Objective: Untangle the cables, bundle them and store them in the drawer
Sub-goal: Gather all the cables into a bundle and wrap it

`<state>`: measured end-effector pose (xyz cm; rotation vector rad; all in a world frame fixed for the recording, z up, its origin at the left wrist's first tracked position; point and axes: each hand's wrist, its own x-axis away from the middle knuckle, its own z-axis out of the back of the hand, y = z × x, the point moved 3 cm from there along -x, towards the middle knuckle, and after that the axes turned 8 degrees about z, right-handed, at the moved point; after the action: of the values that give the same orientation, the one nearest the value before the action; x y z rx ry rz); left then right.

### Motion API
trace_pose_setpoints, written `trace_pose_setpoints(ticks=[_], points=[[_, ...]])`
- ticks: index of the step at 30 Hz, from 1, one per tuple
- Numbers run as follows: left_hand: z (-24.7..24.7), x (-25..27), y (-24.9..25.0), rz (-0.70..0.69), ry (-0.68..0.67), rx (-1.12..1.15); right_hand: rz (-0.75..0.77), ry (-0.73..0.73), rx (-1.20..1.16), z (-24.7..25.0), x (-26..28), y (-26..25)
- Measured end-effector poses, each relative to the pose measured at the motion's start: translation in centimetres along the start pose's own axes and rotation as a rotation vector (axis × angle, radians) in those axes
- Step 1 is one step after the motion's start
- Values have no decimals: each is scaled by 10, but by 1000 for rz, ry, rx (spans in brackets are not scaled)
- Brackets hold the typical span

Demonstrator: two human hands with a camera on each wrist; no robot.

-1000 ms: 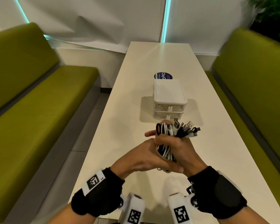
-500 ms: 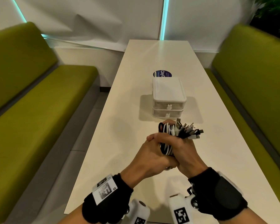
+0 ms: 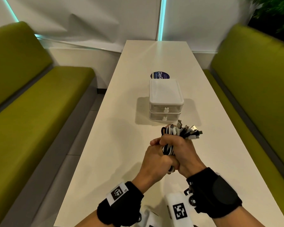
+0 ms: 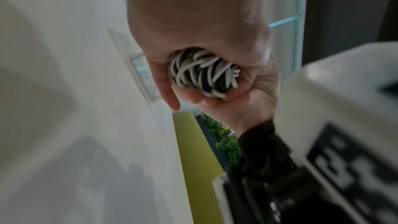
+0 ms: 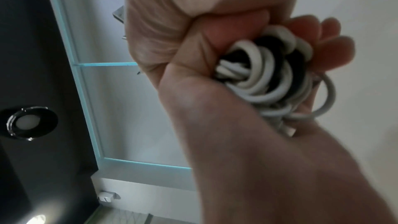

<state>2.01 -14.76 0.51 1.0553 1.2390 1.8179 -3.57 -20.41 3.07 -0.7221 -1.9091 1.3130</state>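
Just in front of the closed drawer unit [image 3: 165, 102] on the table [image 3: 115, 145], both hands clasp one cable bundle [image 3: 179, 134]. Left hand [image 3: 154, 158] and right hand [image 3: 181, 151] wrap their fingers round it, plug ends fanning toward the unit.

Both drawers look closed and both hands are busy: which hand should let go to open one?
Probably the left hand: the right hand wraps the black-and-white cable bundle below its plugs and could likely hold it alone. The white two-drawer box sits straight ahead.
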Motion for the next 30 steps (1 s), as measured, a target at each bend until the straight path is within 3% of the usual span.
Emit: trace_pose_setpoints(ticks=[7, 13, 17, 22, 30], points=[[2, -42, 2, 111, -257, -155, 45, 58, 54, 19, -33, 0], [19, -62, 11, 109, -382, -177, 212, 85, 175, 28, -64, -19], [40, -83, -7, 185, -254, -220, 359, 32, 535, 43, -95, -37], [42, -111, -23, 155, 153, -382, 274, -166, 1067, 51, -125, -41], [34, -102, -18, 79, 321, -578, 234, -221, 1040, 43, -99, -30]])
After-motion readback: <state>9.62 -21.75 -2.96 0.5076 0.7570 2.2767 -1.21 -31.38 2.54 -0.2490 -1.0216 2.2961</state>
